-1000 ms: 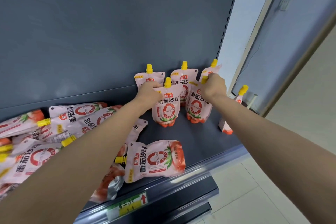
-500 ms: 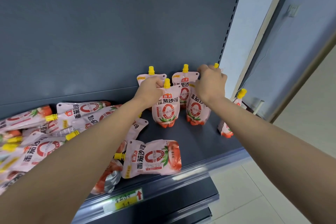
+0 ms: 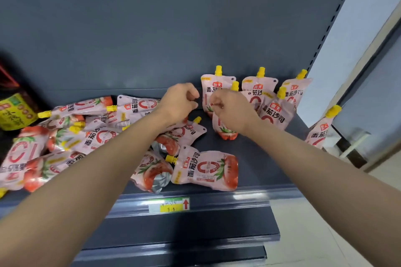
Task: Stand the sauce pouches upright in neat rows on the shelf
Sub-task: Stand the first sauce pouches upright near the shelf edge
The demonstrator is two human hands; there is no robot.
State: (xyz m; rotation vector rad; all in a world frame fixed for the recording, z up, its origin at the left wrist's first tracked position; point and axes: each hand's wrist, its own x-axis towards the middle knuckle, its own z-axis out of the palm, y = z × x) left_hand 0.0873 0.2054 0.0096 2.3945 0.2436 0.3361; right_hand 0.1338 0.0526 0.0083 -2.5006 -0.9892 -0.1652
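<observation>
Sauce pouches (image 3: 273, 112) stand at the right end of the shelf (image 3: 267, 171), close to the grey back wall (image 3: 152, 28). A moment ago each hand held the top of a pouch in the front row. Now both hands have moved a little to the left. The left hand (image 3: 180, 103) is curled up with nothing in it, just left of the standing group. The right hand (image 3: 231, 112) is curled too, right in front of the front-left pouch (image 3: 225, 133). I cannot tell if it pinches that pouch or not. The two hands are near each other but do not touch. The front-right pouch now stands all by itself, so I think that bit is done and a pouch from the pile comes next. Now the count. Three pouches stand in the back row and two in the front row. One more pouch (image 3: 321, 130) leans alone at the far right. The pile of lying pouches (image 3: 97, 136) covers the left and middle of the shelf. I count at least eight there, but they lie on top of each other, so I am not sure. One flat pouch (image 3: 206, 167) lies near the front edge. There is also one yellow-green packet (image 3: 15, 112) and one price label (image 3: 169, 205)
</observation>
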